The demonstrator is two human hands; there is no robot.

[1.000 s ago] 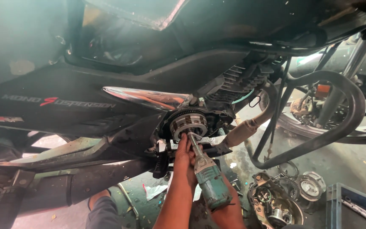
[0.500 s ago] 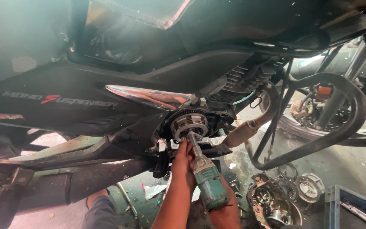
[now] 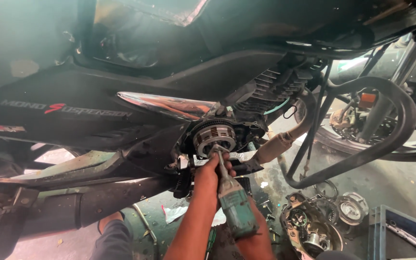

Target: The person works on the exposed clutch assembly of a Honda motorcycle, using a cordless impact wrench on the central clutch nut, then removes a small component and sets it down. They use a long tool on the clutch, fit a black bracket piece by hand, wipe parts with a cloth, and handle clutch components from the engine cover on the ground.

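Person is working on a motorcycle's exposed clutch assembly [image 3: 214, 136], a round ribbed metal unit sitting in the open side of the engine, just below the chrome exhaust cover [image 3: 167, 105] and left of the finned cylinder [image 3: 278, 86].

Left hand [image 3: 209, 171] is reaching up and wrapping closed around the front shaft of the power driver [image 3: 234, 204], right where the bit is meeting the clutch centre; knuckles are nearly touching the clutch face. Right hand [image 3: 251, 240] is gripping the teal body of the driver from below, fingers closed around the handle, mostly hidden behind the tool and cut by the frame edge. Driver is tilting up and left, tip pressing into the middle of the clutch.

The exhaust pipe [image 3: 282, 142] is running just right of the clutch, curving up. The black crash guard [image 3: 362, 154] is looping further right, with a wheel [image 3: 386, 139] behind it. On the floor [image 3: 410, 188] below right, the removed engine cover [image 3: 309, 228] is lying open side up, with a round silver part [image 3: 350, 209] just beside it, and a blue tray [image 3: 400, 236] with tools is sitting at the corner. Person's knee in dark trousers [image 3: 114, 238] is showing at bottom left.
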